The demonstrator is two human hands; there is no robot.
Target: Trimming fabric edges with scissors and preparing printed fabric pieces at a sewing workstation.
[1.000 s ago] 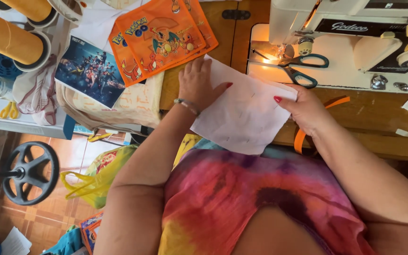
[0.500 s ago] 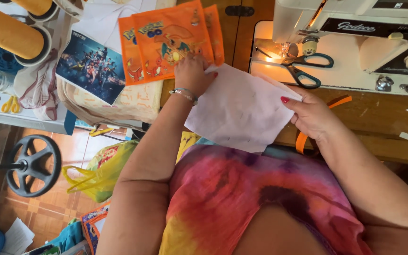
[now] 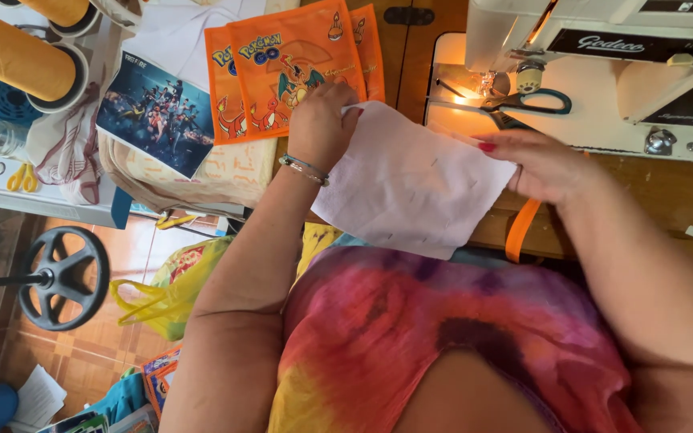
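Two hands hold one pale pink fabric piece (image 3: 415,184) stretched between them over the wooden table (image 3: 667,192). Left hand (image 3: 322,120) is closed on its upper left corner, fingers curled over the edge; right hand (image 3: 543,164) pinches the opposite corner, thumb on top. Just beyond the left grip lie orange printed cloth pieces (image 3: 294,68); past the right grip sit scissors (image 3: 523,104) on the sewing machine (image 3: 603,72) bed. I judge this the aligning step before stitching, though whether the piece is folded double is hard to tell. Next the leading edge needs squaring and feeding under the presser foot, with fingertips kept aside.
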